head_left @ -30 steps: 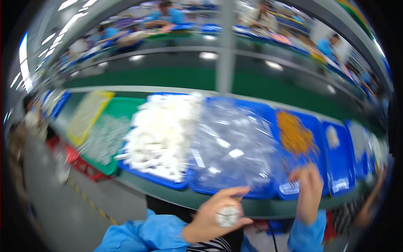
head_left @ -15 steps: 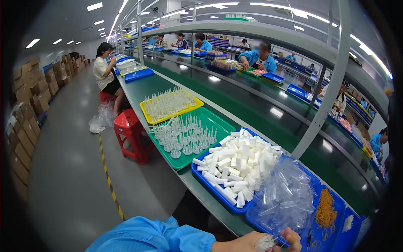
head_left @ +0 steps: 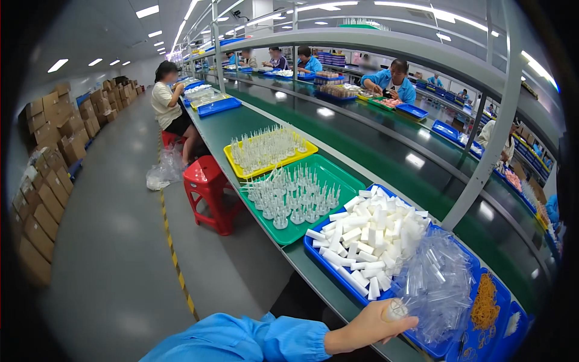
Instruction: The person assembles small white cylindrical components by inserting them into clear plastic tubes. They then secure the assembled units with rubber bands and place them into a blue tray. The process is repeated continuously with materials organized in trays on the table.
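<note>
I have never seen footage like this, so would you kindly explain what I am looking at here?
This is one view, from a wide fisheye camera worn on a person's head, so straight edges bend near the rim. No machine is involved: the person works with bare hands. Only one hand shows, on a blue sleeve at the lower edge; which hand it is I cannot tell. It holds a small white round part. On the long green bench lie a yellow tray and a green tray of clear upright pieces, a blue tray of white blocks, a heap of clear bags and orange bands. Other people sit further along.
</note>
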Tool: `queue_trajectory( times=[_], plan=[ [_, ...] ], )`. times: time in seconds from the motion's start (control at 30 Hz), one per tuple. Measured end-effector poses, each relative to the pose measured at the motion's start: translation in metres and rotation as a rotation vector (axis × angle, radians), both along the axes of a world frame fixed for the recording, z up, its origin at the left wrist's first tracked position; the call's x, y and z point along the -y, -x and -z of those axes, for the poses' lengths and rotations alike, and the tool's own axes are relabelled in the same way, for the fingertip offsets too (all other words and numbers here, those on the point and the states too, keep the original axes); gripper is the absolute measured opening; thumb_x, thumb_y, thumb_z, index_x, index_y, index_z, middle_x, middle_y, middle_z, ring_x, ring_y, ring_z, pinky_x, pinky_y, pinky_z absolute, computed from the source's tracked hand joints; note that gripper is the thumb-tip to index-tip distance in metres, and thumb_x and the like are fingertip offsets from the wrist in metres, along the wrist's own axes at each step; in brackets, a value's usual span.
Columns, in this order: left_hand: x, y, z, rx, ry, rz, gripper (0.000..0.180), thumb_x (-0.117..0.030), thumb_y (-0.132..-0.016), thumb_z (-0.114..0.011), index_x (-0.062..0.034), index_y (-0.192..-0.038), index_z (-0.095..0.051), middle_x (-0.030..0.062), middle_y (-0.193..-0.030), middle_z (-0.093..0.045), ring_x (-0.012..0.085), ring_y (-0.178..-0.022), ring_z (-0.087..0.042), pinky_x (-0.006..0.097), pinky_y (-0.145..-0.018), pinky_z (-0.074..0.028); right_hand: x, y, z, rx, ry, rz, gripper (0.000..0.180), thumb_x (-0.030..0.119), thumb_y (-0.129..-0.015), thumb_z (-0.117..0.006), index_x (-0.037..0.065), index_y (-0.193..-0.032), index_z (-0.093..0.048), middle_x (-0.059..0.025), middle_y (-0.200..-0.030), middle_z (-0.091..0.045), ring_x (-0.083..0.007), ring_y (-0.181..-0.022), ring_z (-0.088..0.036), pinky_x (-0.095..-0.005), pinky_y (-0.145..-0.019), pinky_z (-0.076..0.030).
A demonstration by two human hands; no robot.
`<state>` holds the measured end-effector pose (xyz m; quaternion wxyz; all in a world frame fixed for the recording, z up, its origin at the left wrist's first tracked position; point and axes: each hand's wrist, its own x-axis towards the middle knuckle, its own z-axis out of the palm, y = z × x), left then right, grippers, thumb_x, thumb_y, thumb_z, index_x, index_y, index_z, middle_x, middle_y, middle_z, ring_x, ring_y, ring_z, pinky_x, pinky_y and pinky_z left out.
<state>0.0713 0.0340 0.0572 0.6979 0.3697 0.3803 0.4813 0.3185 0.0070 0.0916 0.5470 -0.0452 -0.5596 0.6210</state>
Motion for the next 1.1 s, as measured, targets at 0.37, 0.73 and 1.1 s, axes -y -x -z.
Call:
queue_trajectory(
  times=[0.37, 0.73, 1.1],
  plan=[
    [0.043, -0.046, 0.000, -0.263, -0.887, -0.157, 0.046, -0.015, -0.078, -0.080, -0.0072, -0.119, -0.061, 0.0121, -0.092, -0.069, 0.0305, -0.080, -0.070, 0.038, -0.069, -0.054, -0.013, 0.017, 0.022, 0.442, -0.035, 0.492, 0.076, 0.034, -0.090, -0.075, -0.010, -0.143, -0.042, -0.0222, -0.141, -0.052, -0.0308, -0.126, -0.053, -0.0405, -0.105, -0.043],
    [0.037, -0.039, 0.002, -0.804, -0.841, 0.019, 0.089, -0.026, -0.086, -0.066, -0.0098, -0.159, -0.018, 0.0177, -0.079, -0.067, 0.0371, -0.064, -0.067, 0.045, -0.053, -0.051, 0.009, 0.052, 0.001, 0.884, -0.403, 0.554, 0.023, 0.002, -0.070, -0.072, 0.003, -0.086, -0.056, -0.0126, -0.088, -0.054, -0.0264, -0.081, -0.050, -0.0385, -0.076, -0.042],
    [0.029, -0.028, 0.005, 0.190, -0.023, 0.378, 0.082, -0.013, -0.094, -0.072, -0.0026, -0.157, -0.021, 0.0126, -0.144, -0.042, 0.0190, -0.132, -0.046, 0.033, -0.105, -0.044, -0.005, 0.018, 0.024, 0.978, -0.489, 0.615, 0.067, 0.013, -0.069, -0.088, 0.001, -0.128, -0.060, -0.0196, -0.130, -0.061, -0.0353, -0.109, -0.064, -0.0394, -0.092, -0.053]
  ],
)
